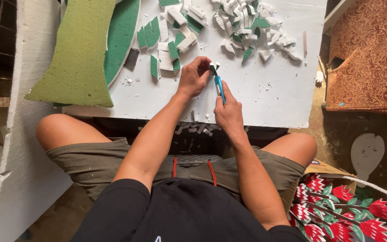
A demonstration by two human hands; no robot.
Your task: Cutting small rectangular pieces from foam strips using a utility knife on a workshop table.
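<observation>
While both hands work over the white table (274,98), the count goes like this: one blue-handled knife (220,87), one small white foam piece (214,67) being worked on, one big rough green foam slab (81,49) on the left, and one green curved shape with a white edge (122,36) tucked next to it. Loose offcuts are too many to count properly; there's a cluster of green-and-white strips (166,38) near the top middle and a messier heap of white chunks (251,27) top right, both cut off by the frame edge.

The left hand (193,78) has its grip pinched shut on the small foam piece, fingers curled over it, so most of the piece is hidden. The right hand (228,112) has its grip wrapped tight round the knife handle, the handle running up out of the fist toward the foam piece. The blade itself is hard to make out, since it's right against the foam. Both forearms reach forward from the lap, wrists close together near the table's front edge.

Bottom right there's a painted cutout with red flowers and green leaves (337,206), partly out of frame. More scraps (193,130) sit in shadow under the table edge, too dark to count.
</observation>
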